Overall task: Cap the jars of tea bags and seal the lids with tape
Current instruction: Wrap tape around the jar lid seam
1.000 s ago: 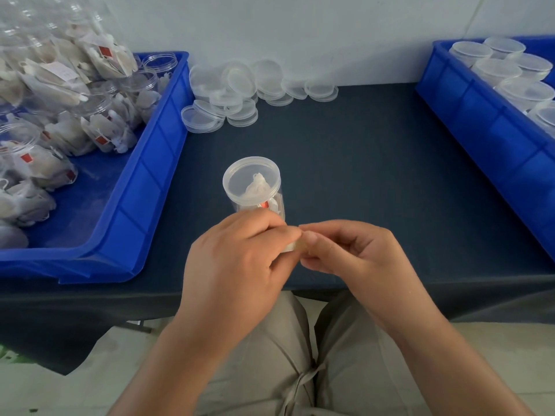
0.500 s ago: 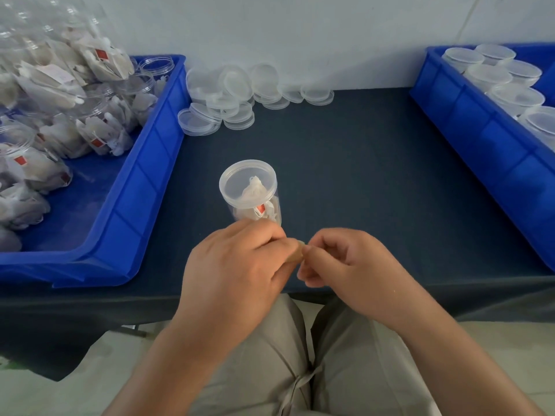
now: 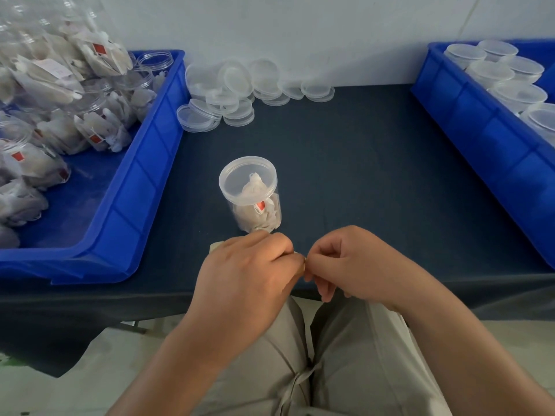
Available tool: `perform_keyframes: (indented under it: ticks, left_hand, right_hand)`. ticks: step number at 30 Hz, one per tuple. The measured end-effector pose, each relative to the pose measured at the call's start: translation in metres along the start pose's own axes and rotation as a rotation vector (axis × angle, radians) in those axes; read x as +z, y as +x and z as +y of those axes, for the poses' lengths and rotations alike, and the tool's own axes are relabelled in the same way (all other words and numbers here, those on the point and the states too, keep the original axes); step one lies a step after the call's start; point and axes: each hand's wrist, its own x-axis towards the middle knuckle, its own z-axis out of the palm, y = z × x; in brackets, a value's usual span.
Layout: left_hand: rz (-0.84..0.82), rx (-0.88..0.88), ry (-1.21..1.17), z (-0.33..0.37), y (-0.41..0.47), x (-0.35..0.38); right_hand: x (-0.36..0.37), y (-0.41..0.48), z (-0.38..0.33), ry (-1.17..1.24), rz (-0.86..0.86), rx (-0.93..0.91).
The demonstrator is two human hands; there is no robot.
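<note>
Now, pale tape roll [image 3: 216,246]: gripped under left hand [image 3: 243,274]; right hand [image 3: 351,262] pinches its end, to free a strip, I judge.
Clear capped jar of tea bags [image 3: 250,199]: upright on tabletop [image 3: 360,175] just beyond, ready for taping.

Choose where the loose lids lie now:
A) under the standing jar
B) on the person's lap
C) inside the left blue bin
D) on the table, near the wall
D: the loose lids lie in a pile on the dark table close to the wall, just outside the left blue bin.
</note>
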Motion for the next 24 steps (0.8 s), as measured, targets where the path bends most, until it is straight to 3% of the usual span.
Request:
perform_keyframes:
  ticks: [6, 10, 12, 16, 19, 21, 24]
  left_hand:
    - [0.049, -0.039, -0.034, -0.007, 0.0, 0.004]
    - [0.132, -0.199, -0.171, -0.018, 0.0, -0.009]
    - [0.12, -0.263, -0.253, -0.024, 0.003, -0.019]
    - [0.049, -0.316, -0.567, -0.022, 0.009, -0.031]
    - [0.073, -0.327, -0.729, -0.018, 0.011, -0.033]
    - [0.079, -0.294, -0.719, -0.017, 0.012, -0.032]
    - [0.149, -0.213, -0.498, -0.017, 0.013, -0.028]
  right_hand:
    - [0.008, 0.003, 0.006, 0.03, 0.131, -0.049]
    - [-0.005, 0.004, 0.022, -0.033, 0.263, -0.013]
    - [-0.011, 0.003, 0.028, 0.031, 0.327, -0.131]
    - [0.0, 0.003, 0.022, 0.1, 0.155, -0.489]
    - [0.01, 0.0, 0.02, 0.321, 0.079, -0.555]
    - [0.015, -0.004, 0.018, 0.437, 0.101, -0.539]
    - [0.024, -0.009, 0.012, 0.498, 0.172, -0.515]
